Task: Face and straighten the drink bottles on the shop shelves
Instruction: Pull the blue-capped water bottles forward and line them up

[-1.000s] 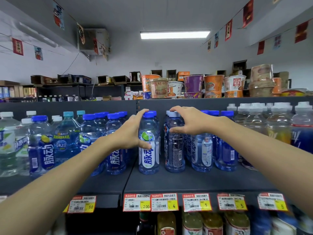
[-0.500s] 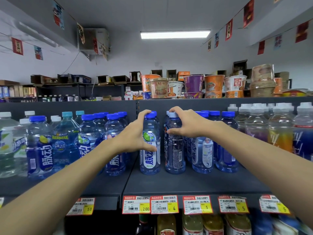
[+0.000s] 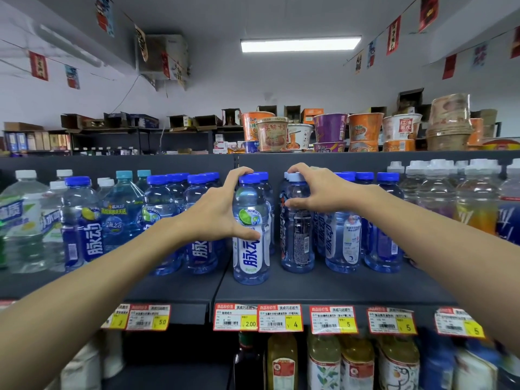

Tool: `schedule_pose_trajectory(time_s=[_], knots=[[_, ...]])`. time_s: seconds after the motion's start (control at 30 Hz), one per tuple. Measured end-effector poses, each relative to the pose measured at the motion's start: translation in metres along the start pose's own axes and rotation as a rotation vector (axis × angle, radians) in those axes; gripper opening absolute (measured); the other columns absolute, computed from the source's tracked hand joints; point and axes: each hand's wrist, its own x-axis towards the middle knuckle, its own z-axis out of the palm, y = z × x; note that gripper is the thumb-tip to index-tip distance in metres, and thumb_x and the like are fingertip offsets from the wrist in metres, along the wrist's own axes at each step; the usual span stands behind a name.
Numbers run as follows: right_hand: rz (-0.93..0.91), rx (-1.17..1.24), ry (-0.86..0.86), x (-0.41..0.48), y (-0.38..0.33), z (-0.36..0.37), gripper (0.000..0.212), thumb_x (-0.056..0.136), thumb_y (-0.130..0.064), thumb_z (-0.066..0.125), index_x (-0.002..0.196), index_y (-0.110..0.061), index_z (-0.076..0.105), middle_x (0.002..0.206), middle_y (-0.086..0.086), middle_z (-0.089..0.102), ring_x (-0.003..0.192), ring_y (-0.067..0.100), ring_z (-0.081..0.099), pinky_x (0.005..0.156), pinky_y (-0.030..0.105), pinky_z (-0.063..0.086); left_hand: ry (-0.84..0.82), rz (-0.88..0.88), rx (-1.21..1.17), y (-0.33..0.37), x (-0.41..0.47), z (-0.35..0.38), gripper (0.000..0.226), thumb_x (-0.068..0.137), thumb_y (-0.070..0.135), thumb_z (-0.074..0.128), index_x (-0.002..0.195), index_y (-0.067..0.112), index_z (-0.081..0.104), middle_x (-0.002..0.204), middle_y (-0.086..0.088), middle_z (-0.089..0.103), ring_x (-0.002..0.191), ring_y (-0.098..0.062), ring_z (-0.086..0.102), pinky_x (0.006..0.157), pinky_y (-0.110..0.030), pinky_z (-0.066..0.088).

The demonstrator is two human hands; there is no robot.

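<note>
Left hand (image 3: pixel 216 218): its grip is wrapped round the lime bottle (image 3: pixel 250 249), thumb across the front of the label and fingers up at the blue cap, a hold that suits twisting or sliding it upright.
Right hand (image 3: pixel 320 192): its grip is clamped on the barcode bottle (image 3: pixel 297 240), fingers curled over the cap and thumb pressed to the shoulder, likely so it can be spun on its base.
Lime bottle: stands upright on the shelf (image 3: pixel 309 288), a little forward of its row and next to the seam between two shelf boards. Its white label with the lime picture faces out, so it looks faced already.
Barcode bottle: upright, just beside the lime bottle with a small gap between them. It shows its barcode and small print, so the front is turned away.
Step in hand: probably turning the barcode bottle until its brand side faces out, with the left hand steadying its neighbour.
Other bottles (image 3: pixel 84 226): rows of blue-capped drinks on either side, most with labels facing out, some partly turned.
Price tags (image 3: pixel 280 318): clipped along the shelf edge under each row, a guide for lining the fronts up.
Risk: the bottles stand close, so a hard twist could knock the ones behind.
Noodle cups (image 3: pixel 330 130): stacked on the top shelf, out of the way.
</note>
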Motion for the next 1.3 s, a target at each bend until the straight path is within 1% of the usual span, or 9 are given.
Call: schedule_pose_trajectory(time_s=[0.2,0.37,0.47,0.67,0.83,1.0,1.17,1.23,1.3], knots=[[0.035,0.039,-0.030,0.002,0.003,0.002,0.082,0.084,-0.057,0.072,0.148,-0.029,0.029,0.127,0.012,0.058,0.103,0.023,0.050,0.084,0.034,0.039,0.009,0.056,-0.043,0.007,-0.006,-0.002,0.115,0.056,0.054,0.093,0.142,0.049,0.017,0.054,0.001,0.053,0.048,-0.006,0.052,0.049,-0.018,0.042],[0.023,0.037,-0.021,0.002,0.002,0.005,0.081,0.085,-0.054,0.072,0.148,-0.025,0.030,0.123,0.011,0.061,0.100,0.024,0.053,0.083,0.034,0.041,0.019,0.050,-0.022,0.017,-0.014,-0.003,0.118,0.053,0.064,0.090,0.142,0.054,0.014,0.064,-0.020,0.053,0.048,-0.013,0.046,0.052,-0.039,0.046],[0.021,0.029,-0.015,0.001,0.001,0.006,0.080,0.085,-0.055,0.072,0.147,-0.025,0.031,0.116,0.009,0.061,0.098,0.024,0.054,0.081,0.035,0.041,0.012,0.043,-0.007,0.023,-0.018,-0.006,0.119,0.052,0.064,0.090,0.142,0.056,0.012,0.072,-0.023,0.058,0.057,-0.024,0.053,0.056,-0.043,0.050],[0.035,0.044,-0.013,0.000,0.001,0.004,0.080,0.084,-0.056,0.073,0.146,-0.027,0.032,0.107,0.002,0.059,0.096,0.023,0.057,0.079,0.033,0.041,-0.010,0.040,0.001,0.024,-0.019,-0.012,0.120,0.049,0.067,0.089,0.141,0.055,0.012,0.081,-0.025,0.062,0.062,-0.024,0.058,0.060,-0.045,0.054],[0.035,0.046,0.000,0.000,0.001,0.003,0.079,0.083,-0.056,0.074,0.145,-0.027,0.034,0.104,0.000,0.053,0.094,0.023,0.054,0.078,0.033,0.040,-0.039,0.094,-0.057,0.019,-0.019,-0.013,0.120,0.054,0.056,0.093,0.145,0.048,0.014,0.077,0.019,0.066,0.063,0.000,0.062,0.055,-0.012,0.046],[0.046,0.057,-0.030,0.001,0.001,-0.003,0.074,0.083,-0.052,0.076,0.142,-0.027,0.039,0.113,0.001,0.058,0.100,0.023,0.055,0.082,0.035,0.042,-0.042,0.084,-0.047,0.019,-0.019,-0.010,0.124,0.053,0.065,0.089,0.146,0.055,0.007,0.068,0.000,0.063,0.061,-0.009,0.059,0.058,-0.014,0.047],[0.067,0.084,-0.080,-0.006,-0.004,-0.018,0.069,0.082,-0.046,0.078,0.139,-0.032,0.043,0.115,-0.001,0.060,0.098,0.021,0.059,0.083,0.033,0.042,-0.043,0.056,0.003,0.019,-0.021,-0.012,0.127,0.051,0.073,0.085,0.146,0.057,0.002,0.089,-0.014,0.068,0.078,-0.013,0.065,0.066,-0.024,0.056],[0.072,0.105,-0.103,-0.012,-0.004,-0.027,0.063,0.082,-0.041,0.080,0.135,-0.036,0.046,0.112,-0.005,0.061,0.094,0.014,0.061,0.079,0.032,0.043,-0.038,0.064,0.002,0.020,-0.021,-0.014,0.121,0.055,0.076,0.081,0.146,0.057,0.004,0.101,0.003,0.065,0.092,-0.002,0.064,0.072,-0.018,0.053],[0.071,0.150,-0.143,-0.019,-0.004,-0.036,0.058,0.084,-0.033,0.081,0.131,-0.038,0.048,0.108,-0.007,0.062,0.088,0.007,0.062,0.074,0.028,0.045,-0.018,0.083,-0.014,0.022,-0.019,-0.017,0.112,0.062,0.078,0.076,0.147,0.054,0.007,0.112,0.029,0.047,0.101,0.018,0.053,0.071,-0.007,0.044]])
